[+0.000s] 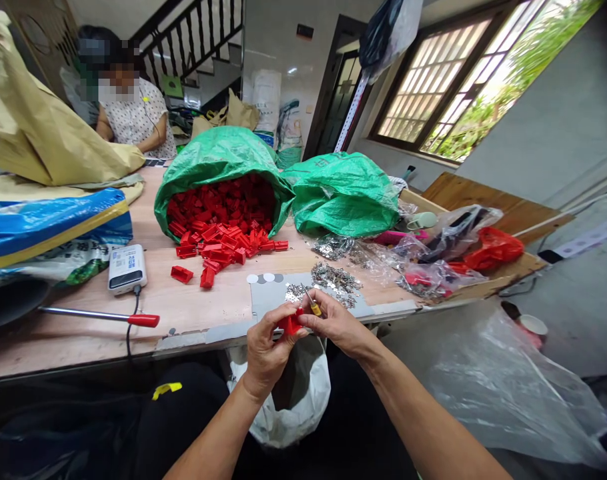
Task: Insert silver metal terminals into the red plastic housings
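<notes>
My left hand (269,345) is closed around a red plastic part (291,323) just in front of the table edge. My right hand (337,325) meets it from the other side, its fingers touching the same part. Held in my right hand is a small tool with a yellow handle (315,308) and a thin metal shaft pointing up and left; its exact kind is unclear. Small metal pieces (333,277) lie heaped on a grey mat (263,297) just beyond my hands. Below them hangs an open white sack (308,407).
A green sack (218,150) spills red plastic parts (223,243) onto the table (153,293). Another green sack (343,193) stands beside it. A white power bank (127,268) and a red-handled rod (98,315) lie left. Plastic bags fill a wooden tray (508,280) right. Another person (136,113) sits opposite.
</notes>
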`<state>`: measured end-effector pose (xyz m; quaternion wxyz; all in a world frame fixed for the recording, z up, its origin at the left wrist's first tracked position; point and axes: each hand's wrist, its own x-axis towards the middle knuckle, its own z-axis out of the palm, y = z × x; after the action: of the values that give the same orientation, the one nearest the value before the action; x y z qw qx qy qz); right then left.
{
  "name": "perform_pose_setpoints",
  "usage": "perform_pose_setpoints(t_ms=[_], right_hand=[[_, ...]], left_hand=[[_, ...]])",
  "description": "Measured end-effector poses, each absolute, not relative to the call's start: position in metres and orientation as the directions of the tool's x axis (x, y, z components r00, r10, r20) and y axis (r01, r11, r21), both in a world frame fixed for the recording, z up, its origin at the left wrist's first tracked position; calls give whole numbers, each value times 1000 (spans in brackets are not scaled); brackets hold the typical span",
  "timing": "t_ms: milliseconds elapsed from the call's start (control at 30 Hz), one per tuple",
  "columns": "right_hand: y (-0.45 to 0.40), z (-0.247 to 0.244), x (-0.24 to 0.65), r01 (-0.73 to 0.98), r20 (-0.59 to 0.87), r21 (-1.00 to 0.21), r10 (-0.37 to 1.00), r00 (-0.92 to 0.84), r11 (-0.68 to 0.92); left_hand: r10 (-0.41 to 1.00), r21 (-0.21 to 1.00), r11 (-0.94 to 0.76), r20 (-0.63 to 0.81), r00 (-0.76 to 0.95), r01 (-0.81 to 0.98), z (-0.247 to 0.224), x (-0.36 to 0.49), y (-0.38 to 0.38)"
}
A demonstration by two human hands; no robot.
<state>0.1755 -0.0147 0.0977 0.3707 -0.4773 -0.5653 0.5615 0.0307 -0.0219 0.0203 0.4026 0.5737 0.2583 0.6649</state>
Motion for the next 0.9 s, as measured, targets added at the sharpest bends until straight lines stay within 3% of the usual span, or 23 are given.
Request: perform_pose_setpoints(t_ms=[233, 400, 533, 900], right_hand=[[-16, 94, 175, 18, -145, -989, 954, -264, -146], [-16, 92, 177, 99, -147, -987, 958, -247, -126], [-20, 84, 185, 116, -188, -980, 948, -257, -163], [-66, 48, 214, -136, -299, -930, 917, -266, -343]], left_hand=[[912, 825, -391, 406, -55, -409, 28, 28, -16], [919, 841, -378, 392, -46, -388, 30, 27, -17], [908, 859, -369, 414, 59, -355, 25, 30, -21], [881, 903, -272, 373, 291, -332, 4, 51, -45]])
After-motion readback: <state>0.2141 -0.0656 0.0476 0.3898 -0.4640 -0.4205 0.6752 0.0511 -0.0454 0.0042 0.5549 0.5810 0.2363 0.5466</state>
